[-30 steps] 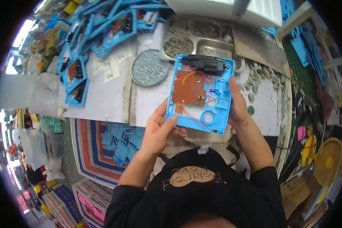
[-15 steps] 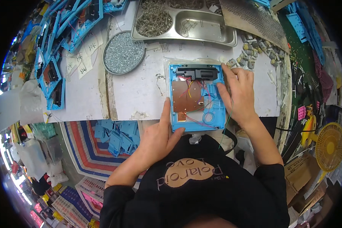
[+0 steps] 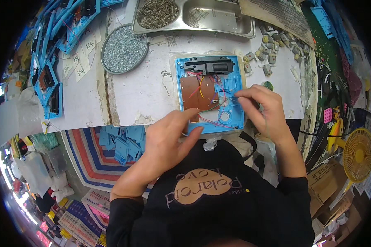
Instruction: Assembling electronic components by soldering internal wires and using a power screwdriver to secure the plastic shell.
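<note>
A blue plastic housing [image 3: 234, 84] lies open-side up on the bench in front of me. Inside it are a brown circuit board [image 3: 193, 91], a black module [image 3: 219, 68] along the far edge, and thin red, yellow and green wires. My left hand [image 3: 169, 133] reaches over the near left corner. Its index fingertip is at the board's lower edge, with the thumb apart from it over the rim. At the right side, my right hand [image 3: 264, 109] pinches thin wires [image 3: 231, 99] between thumb and forefinger; their exact ends are too small to make out.
Beyond the housing stand a round dish of small screws [image 3: 125, 48] and a metal compartment tray [image 3: 218, 18]. Small grey-and-yellow motors [image 3: 270, 51] lie at the right, near a green round piece [image 3: 268, 85]. Wired blue housings [image 3: 49, 88] crowd the left; a yellow fan [image 3: 358, 154] stands right.
My left hand has moved from the housing's left edge onto its near corner. My right hand has left the right rim and now pinches wires. The dangling green wire no longer shows below the housing.
</note>
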Demonstrator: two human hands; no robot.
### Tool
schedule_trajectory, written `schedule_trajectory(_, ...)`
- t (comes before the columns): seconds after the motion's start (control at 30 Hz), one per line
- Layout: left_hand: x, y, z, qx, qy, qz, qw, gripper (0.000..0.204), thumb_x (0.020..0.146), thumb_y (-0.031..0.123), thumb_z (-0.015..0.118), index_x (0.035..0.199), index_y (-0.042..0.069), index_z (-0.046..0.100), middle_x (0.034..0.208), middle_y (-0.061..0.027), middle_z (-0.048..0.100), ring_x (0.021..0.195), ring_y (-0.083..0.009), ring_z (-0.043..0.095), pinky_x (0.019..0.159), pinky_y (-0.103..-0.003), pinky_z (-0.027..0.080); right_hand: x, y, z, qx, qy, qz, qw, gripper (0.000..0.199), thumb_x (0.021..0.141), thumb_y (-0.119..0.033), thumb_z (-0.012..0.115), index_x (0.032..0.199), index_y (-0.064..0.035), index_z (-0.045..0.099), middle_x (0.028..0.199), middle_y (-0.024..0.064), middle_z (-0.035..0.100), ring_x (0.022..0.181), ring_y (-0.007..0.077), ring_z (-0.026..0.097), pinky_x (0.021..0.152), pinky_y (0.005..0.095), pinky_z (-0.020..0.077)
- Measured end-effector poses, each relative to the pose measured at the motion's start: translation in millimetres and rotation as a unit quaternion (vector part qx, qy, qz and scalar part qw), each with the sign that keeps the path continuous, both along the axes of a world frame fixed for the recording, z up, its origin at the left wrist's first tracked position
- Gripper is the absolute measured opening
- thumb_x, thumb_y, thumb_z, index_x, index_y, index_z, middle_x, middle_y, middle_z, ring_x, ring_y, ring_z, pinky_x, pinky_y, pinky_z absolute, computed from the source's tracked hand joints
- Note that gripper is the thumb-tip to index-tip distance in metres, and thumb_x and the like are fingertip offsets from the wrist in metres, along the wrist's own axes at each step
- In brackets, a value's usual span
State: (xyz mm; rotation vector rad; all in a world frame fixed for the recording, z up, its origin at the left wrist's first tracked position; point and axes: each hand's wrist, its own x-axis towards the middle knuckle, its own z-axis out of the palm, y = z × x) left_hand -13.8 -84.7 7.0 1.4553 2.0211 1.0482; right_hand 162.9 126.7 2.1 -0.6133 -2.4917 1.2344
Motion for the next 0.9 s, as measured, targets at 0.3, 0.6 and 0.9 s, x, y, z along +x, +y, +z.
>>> schedule_trajectory(0.3,8.6,27.6,-10.8,0.043,0.055,-0.04,0.997,0.031,0.083,0.005,0.077,0.113,0.006,0.069,0.078,-0.0082,0.062,0.066,-0.024,0.065,0.059,-0.034,0.051,-34.9,-15.3,8.3,0.154,-0.141,-0.03,0.978,0.022,0.084,-0.024,0.075,0.076,-0.0042,0.068,0.072,0.0135,0.068,0.068,0.0351,0.068,0.061,0.0446,0.0518)
schedule_trajectory(0.6,11.2,27.0,-15.5,0.036,0.068,-0.025,0.997,0.029,0.085,0.007,0.077,0.113,0.005,0.069,0.08,-0.0083,0.065,0.067,-0.0232,0.066,0.06,-0.034,0.052,-35.2,-22.6,2.5,0.068,-0.138,-0.06,0.986,0.015,0.082,-0.018,0.074,0.078,-0.0044,0.068,0.073,0.0135,0.068,0.068,0.035,0.068,0.063,0.0444,0.0519)
schedule_trajectory(0.9,0.6,31.9,-18.0,0.064,0.038,-0.013,0.997,0.025,0.087,0.005,0.074,0.112,0.003,0.068,0.087,-0.0103,0.069,0.071,-0.0259,0.069,0.063,-0.035,0.055,-21.1,-0.6,1.7,0.197,0.0,0.084,0.977,0.01,0.08,-0.009,0.073,0.09,-0.0089,0.07,0.082,0.0072,0.061,0.079,0.0282,0.064,0.067,0.0399,0.0506)
